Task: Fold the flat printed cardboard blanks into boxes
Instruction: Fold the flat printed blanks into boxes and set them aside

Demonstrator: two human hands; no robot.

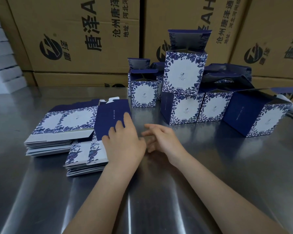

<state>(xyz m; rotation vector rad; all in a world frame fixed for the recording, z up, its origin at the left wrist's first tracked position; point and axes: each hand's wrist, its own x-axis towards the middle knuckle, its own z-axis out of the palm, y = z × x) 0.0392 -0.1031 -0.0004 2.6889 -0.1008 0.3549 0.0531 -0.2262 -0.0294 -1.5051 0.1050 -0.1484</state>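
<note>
Left hand (123,142) is gripping a dark-blue flat blank (111,117), fingers curled over its edge, above stacks of blanks (57,132) lying on the steel surface (142,191). Right hand (161,137) is hovering just beside, fingers loosely spread, holding nothing. Folded boxes (184,108) are standing beyond; brown cartons (74,39) are stacked behind.

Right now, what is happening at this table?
A person is making boxes from flat card. The left hand holds the navy blank by its edge, above the stacks of flat blanks. The right hand hovers open beside it over the steel table. Several folded boxes stand behind, lids open.
</note>
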